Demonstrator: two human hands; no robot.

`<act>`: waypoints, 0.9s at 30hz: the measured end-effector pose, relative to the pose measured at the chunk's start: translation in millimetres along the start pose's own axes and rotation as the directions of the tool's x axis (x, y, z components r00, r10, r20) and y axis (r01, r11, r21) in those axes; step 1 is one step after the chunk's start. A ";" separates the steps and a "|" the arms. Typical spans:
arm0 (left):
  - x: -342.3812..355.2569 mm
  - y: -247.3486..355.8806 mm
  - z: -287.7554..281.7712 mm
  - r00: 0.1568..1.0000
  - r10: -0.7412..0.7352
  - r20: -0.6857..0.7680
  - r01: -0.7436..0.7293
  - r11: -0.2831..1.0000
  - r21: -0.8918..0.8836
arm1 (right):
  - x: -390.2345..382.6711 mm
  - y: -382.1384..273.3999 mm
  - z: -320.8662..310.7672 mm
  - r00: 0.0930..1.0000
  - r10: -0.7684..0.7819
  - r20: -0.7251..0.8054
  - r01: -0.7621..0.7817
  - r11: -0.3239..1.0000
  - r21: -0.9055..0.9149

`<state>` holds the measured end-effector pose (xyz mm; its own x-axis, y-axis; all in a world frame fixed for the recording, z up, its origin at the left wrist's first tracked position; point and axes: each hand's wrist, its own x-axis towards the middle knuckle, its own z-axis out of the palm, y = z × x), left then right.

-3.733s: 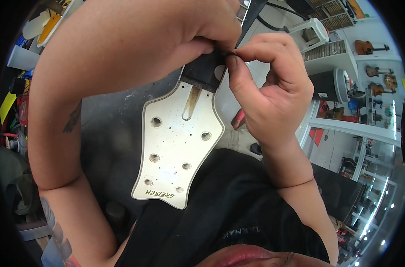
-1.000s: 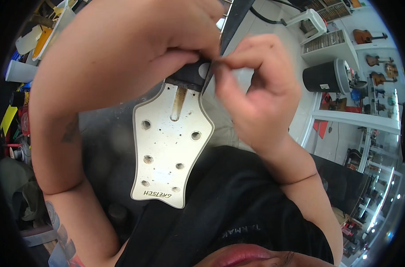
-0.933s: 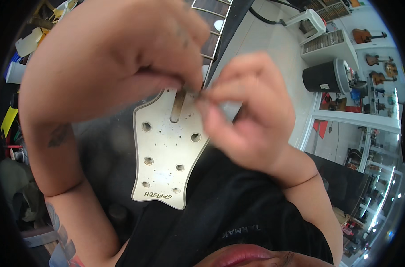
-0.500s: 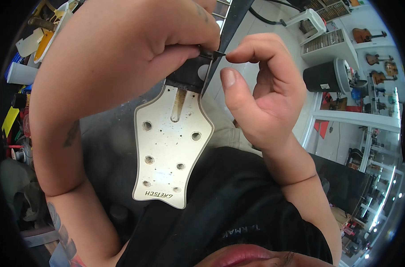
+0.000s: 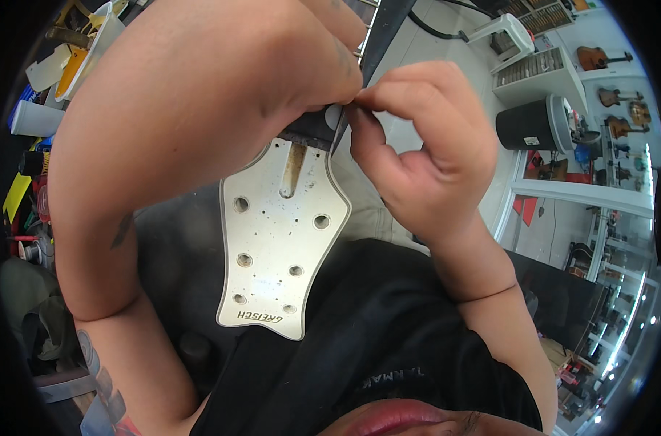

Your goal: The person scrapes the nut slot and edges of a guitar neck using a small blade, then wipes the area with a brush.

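A guitar neck lies before me, its cream headstock (image 5: pixel 272 225) toward my body, with several tuner holes and a long slot. Its dark fretboard (image 5: pixel 314 127) begins beyond the headstock, with a round pale inlay near the edge. My left hand (image 5: pixel 308 54) is curled closed over the fretboard, its fingertips mostly hidden beneath it. At the fretboard's right edge my right hand (image 5: pixel 436 142) pinches with thumb and forefinger, meeting the left fingers. The thin dark pointed tool between the hands is now almost wholly covered by them.
At far left stand a white tub of tools (image 5: pixel 98 43) and a white cup (image 5: pixel 36 118). To the right are a white stool (image 5: pixel 516 33), a black bin (image 5: pixel 526 123) and several guitars on the wall (image 5: pixel 599 58). A dark surface (image 5: pixel 174 240) lies under the headstock.
My right thumb and forefinger, apart before, have closed together and moved left to the tool's tip. My left hand has shifted slightly right and down, covering the tool.
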<state>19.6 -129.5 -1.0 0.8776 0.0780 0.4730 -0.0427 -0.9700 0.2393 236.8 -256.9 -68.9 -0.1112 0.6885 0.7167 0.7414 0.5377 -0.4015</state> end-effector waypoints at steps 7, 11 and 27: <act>-4.0 17.7 -12.1 0.994 -0.040 0.104 0.056 0.986 -0.156 | 0.6 -16.4 -18.1 0.980 -0.108 0.166 0.065 0.967 0.245; -4.6 15.9 -8.2 0.991 -0.136 -0.010 0.134 0.983 -0.129 | 3.2 -6.1 -10.6 0.998 -0.037 0.052 0.028 0.985 0.169; -1.4 -6.6 -8.1 0.998 -0.033 0.052 0.035 0.998 -0.047 | 16.3 -4.7 -3.5 0.992 0.091 0.088 -0.096 0.994 0.051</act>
<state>14.8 -121.4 3.6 0.9020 0.0976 0.4206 -0.0345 -0.9547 0.2956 233.8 -250.0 -53.2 -0.1006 0.7749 0.6241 0.7136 0.4933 -0.4974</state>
